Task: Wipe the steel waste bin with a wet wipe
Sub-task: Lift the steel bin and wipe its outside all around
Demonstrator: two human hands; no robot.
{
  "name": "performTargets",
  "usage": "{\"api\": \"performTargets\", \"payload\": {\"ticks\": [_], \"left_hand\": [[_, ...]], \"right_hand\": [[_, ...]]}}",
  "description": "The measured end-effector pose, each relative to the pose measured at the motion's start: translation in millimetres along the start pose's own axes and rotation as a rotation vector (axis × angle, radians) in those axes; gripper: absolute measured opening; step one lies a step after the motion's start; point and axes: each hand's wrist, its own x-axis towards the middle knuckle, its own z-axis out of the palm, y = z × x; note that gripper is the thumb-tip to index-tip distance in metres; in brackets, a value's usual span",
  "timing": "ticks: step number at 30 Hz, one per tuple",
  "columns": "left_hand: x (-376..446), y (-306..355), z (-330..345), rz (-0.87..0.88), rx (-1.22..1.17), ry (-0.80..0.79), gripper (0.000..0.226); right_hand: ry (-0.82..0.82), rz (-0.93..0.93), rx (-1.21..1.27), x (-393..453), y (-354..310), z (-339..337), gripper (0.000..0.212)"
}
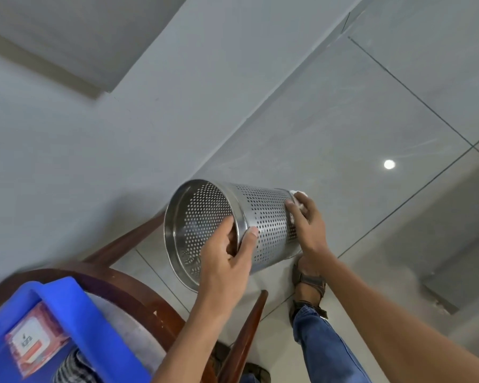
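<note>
Bare forearms, blue jeans [324, 346], brown strapped sandal [311, 283]

Grey tiled floor [371, 106], wooden chair [138, 288]

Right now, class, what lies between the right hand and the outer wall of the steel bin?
In the head view, a white wet wipe lies pressed between the right hand and the steel bin, near its base end.

**One head-worn view, tilted steeply down**

The scene is seen from head height, looking forward and down at close range. The perforated cylindrical steel waste bin [233, 230] is framed centrally, above grey glossy floor tiles [371, 120]. The horizon is rolled; only one view is given.
</note>
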Motion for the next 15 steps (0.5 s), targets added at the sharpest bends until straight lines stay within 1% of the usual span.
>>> {"api": "performTargets", "payload": {"ticks": [3, 6, 7, 9, 10, 12, 14, 15], "left_hand": [[-3, -17, 4, -0.018, 0.008, -0.033, 0.025], [-6, -31, 3, -0.054, 0.049, -0.049, 0.027], [-5, -33, 2, -0.033, 0.047, -0.059, 0.027], [-3, -32, -1, 0.022, 0.061, -0.057, 0.037], [-2, -32, -3, 0.044, 0.077, -0.049, 0.041], [-1, -36, -5, 0.075, 0.086, -0.040, 0.035], [-2, -40, -4, 0.107, 0.070, -0.043, 0.012], [-3, -41, -4, 0.118, 0.072, -0.041, 0.004]], "right_hand": [[-0.114, -0.093, 0.006, -18, -15, 8, 0.057], [-0.235, -0.301, -0.018, -43, -45, 20, 0.054], [-0.282, -0.374, -0.016, -51, -55, 25, 0.053], [-0.354, -0.500, -0.009, -62, -66, 34, 0.050], [-0.371, -0.556, -0.012, -64, -68, 39, 0.049], [-0.367, -0.624, -0.068, -57, -69, 43, 0.046], [-0.307, -0.591, -0.187, -37, -66, 41, 0.044], [-0.264, -0.527, -0.231, -25, -62, 38, 0.044]]}}
